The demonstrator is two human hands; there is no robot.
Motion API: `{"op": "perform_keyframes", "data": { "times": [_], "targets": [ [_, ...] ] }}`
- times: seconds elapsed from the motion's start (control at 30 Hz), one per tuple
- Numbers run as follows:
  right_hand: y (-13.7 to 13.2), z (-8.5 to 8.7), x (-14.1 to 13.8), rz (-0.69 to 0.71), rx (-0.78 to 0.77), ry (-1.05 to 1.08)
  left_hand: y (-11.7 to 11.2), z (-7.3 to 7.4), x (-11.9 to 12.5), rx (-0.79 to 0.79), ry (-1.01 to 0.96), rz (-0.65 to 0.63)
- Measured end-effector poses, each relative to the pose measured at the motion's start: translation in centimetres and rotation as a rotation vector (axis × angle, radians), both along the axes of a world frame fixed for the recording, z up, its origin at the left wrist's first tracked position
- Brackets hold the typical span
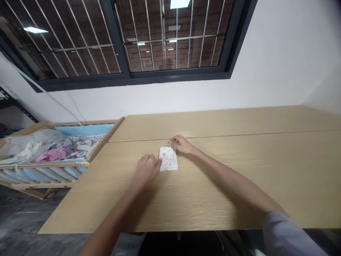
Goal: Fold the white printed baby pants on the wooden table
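Observation:
A small white folded cloth (168, 159) with faint print lies flat on the light wooden table (239, 170). My left hand (147, 168) rests at its left edge, fingers curled, thumb touching the cloth. At the cloth's far right corner my right hand (181, 144) pinches or presses the fabric with bent fingers. Both forearms reach in from the near edge of the table.
A wooden crib (53, 156) with blue lining stands left of the table, filled with white and pink clothes (50, 151). A white wall and a barred dark-framed window (125, 42) lie behind. The floor at the left is dark.

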State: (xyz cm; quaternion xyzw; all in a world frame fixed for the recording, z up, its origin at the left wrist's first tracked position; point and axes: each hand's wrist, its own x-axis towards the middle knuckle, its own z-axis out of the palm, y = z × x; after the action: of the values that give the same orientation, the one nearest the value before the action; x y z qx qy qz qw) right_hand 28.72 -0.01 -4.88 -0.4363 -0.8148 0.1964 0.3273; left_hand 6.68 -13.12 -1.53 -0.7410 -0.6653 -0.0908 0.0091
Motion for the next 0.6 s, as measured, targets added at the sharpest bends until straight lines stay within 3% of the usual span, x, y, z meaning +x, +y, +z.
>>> {"op": "perform_keyframes", "data": {
  "times": [0.2, 0.33, 0.43, 0.6],
  "targets": [
    [-1.8, -0.4, -0.5, 0.049, -0.185, 0.055, 3.6, -0.5, 1.1, -0.124, -0.015, -0.028],
    [-4.1, 0.1, -1.4, -0.071, -0.201, 0.147, 3.7, 0.6, 1.2, -0.18, -0.101, -0.117],
    [-7.5, 1.9, -3.1, -0.127, -0.386, 0.275, 1.6, 3.0, -0.4, -0.191, -0.175, -0.171],
    [-15.1, 5.9, -7.0, 0.187, -0.774, 0.372, -6.2, 7.4, -6.9, -0.256, -0.352, -0.225]
  ]
}}
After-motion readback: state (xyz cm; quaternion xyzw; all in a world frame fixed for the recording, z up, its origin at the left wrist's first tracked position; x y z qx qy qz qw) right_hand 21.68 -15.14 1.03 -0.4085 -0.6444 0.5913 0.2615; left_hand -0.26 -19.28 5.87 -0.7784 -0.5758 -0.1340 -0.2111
